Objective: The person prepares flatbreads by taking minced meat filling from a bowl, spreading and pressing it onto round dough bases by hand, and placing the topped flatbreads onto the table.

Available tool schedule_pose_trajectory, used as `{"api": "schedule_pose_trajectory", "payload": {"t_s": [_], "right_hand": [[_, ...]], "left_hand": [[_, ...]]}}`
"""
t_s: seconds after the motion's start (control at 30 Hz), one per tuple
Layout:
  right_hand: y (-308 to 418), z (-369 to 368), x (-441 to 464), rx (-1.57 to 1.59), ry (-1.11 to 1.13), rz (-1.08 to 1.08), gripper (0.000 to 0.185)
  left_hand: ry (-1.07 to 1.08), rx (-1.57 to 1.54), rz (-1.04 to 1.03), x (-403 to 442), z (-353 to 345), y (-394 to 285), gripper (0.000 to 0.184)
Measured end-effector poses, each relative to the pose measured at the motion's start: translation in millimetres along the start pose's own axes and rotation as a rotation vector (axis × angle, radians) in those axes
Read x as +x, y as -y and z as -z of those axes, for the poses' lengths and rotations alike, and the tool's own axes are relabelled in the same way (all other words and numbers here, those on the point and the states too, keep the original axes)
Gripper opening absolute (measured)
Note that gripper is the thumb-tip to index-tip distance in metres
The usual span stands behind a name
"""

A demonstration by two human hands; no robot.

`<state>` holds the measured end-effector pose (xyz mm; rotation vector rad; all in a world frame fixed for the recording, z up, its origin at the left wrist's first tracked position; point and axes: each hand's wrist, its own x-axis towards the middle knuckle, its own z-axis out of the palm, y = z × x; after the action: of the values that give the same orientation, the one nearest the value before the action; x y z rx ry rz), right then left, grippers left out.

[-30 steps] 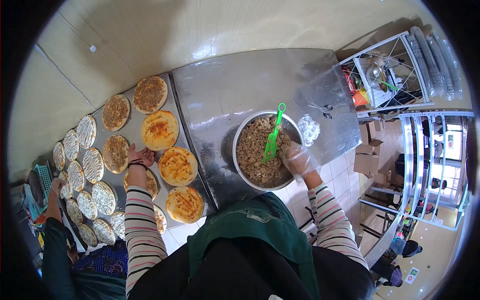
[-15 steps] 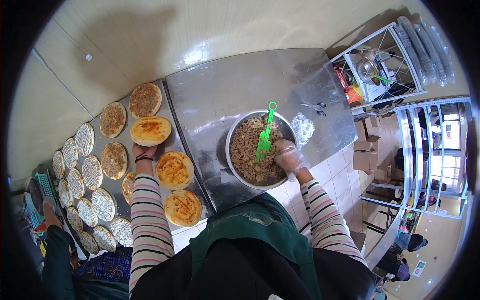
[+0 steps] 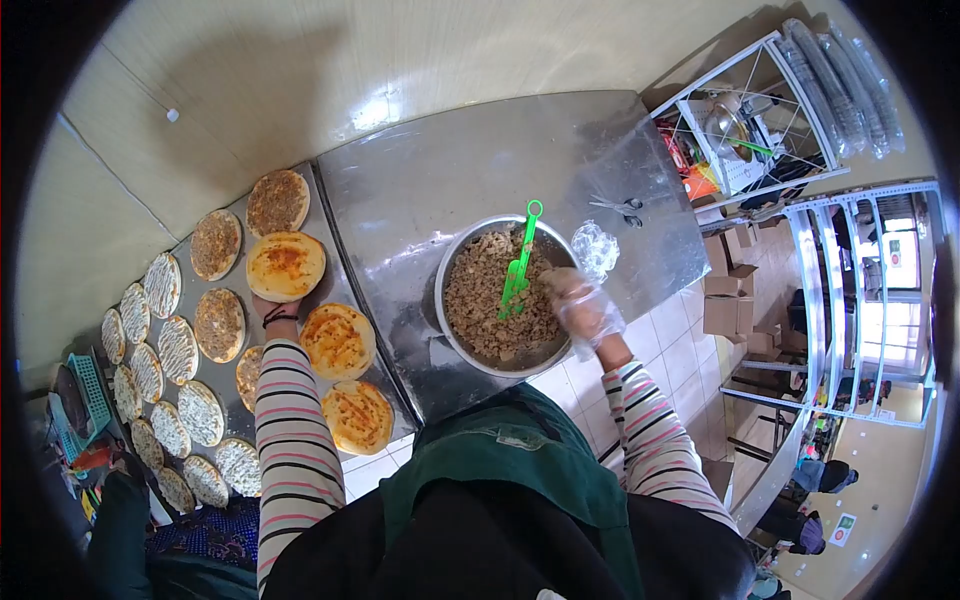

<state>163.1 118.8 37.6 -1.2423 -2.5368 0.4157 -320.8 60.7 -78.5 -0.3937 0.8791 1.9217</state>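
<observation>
A round, browned flatbread (image 3: 286, 266) rests on my left hand (image 3: 272, 310), whose fingers are mostly hidden beneath it. Two similar browned breads, one of them a bread with orange patches (image 3: 338, 342), lie just right of that wrist. My right hand (image 3: 582, 308), in a clear plastic glove, is at the right side of a metal bowl (image 3: 440, 290). Its fingers are curled over the crumbly brown filling (image 3: 480, 300); what they grip is not clear. A green spatula (image 3: 517, 270) stands in the filling, its handle leaning on the far rim.
Breads with brown topping (image 3: 217, 325) and several white-streaked breads (image 3: 202, 413) cover the left table. Crumpled clear plastic (image 3: 595, 250) and scissors (image 3: 622, 208) lie right of the bowl. A white rack (image 3: 730, 120) and cardboard boxes (image 3: 728, 300) stand farther right. Another person's clothing shows lower left.
The view has shifted slightly. My right hand has drawn back a little toward the bowl's right rim. My left hand still holds the bread. At lower left, the other person's arm has moved.
</observation>
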Motion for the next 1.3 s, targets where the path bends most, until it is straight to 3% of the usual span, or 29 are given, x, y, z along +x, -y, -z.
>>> {"api": "schedule_pose_trajectory", "payload": {"t_s": [0.03,0.1,0.17,0.23,0.3,0.37,0.47,0.57,0.6,0.63,0.7,0.77,0.8,0.87,0.9,0.97,1.0,1.07,1.17,1.23,1.27,1.3], "right_hand": [[4,0,-3,0.001,-0.001,0.003,0.023],[10,-1,-8,-0.287,0.481,0.021,0.017],[2,3,-10,-0.128,0.359,0.121,0.012],[11,24,0,0.089,0.127,-0.085,0.011],[8,15,1,0.145,0.062,-0.006,0.011],[28,11,4,0.132,0.236,0.258,0.011],[51,-6,3,0.1,0.253,0.514,0.007],[30,-20,-6,-0.049,0.438,0.673,0.011],[30,-9,0,-0.167,0.69,0.562,0.014],[22,-6,4,-0.168,0.688,0.59,0.014],[6,-1,16,0.115,0.126,0.674,0.016],[18,7,47,0.332,0.065,0.427,0.019],[16,0,61,0.339,0.069,0.449,0.019],[14,-20,84,-0.174,-0.132,0.476,0.027],[20,-19,91,-0.162,-0.133,0.499,0.027],[32,-16,100,-0.151,0.296,0.105,0.033],[43,-15,98,-0.158,0.345,0.04,0.037],[62,-11,92,-0.1,0.37,0.114,0.037],[85,-14,70,-0.055,0.411,0.247,0.037],[94,-7,53,-0.119,0.481,0.484,0.036],[84,-23,44,-0.168,0.343,0.595,0.036],[78,-31,43,-0.17,0.344,0.606,0.036]], "left_hand": [[0.017,0.031,-0.022,-3,1,1,0.053],[0.044,0.016,-0.024,-8,1,3,0.053],[0.095,-0.014,-0.021,-11,-2,5,0.053],[0.143,-0.041,-0.022,-22,3,7,0.054],[0.198,-0.065,-0.029,-26,-2,4,0.054],[0.251,-0.091,-0.048,-57,2,12,0.054],[0.326,-0.13,-0.108,-100,-2,30,0.055],[0.409,-0.154,-0.165,-142,-7,48,0.056],[0.443,-0.167,-0.183,-156,-5,56,0.056],[0.475,-0.181,-0.199,-169,-1,61,0.056],[0.537,-0.207,-0.223,-192,7,71,0.057],[0.6,-0.23,-0.243,-214,13,85,0.057],[0.633,-0.24,-0.256,-228,15,94,0.058],[0.697,-0.258,-0.285,-247,19,103,0.058],[0.729,-0.264,-0.301,-252,23,102,0.059],[0.651,-0.211,-0.369,-260,42,107,0.064],[0.584,-0.237,-0.353,-264,48,110,0.065],[0.424,-0.279,-0.322,-272,56,112,0.067],[0.377,-0.311,-0.385,-279,66,118,0.067],[0.426,-0.336,-0.394,-282,64,121,0.067],[0.365,-0.327,-0.396,-283,65,124,0.066],[0.304,-0.32,-0.395,-283,66,128,0.065]]}}
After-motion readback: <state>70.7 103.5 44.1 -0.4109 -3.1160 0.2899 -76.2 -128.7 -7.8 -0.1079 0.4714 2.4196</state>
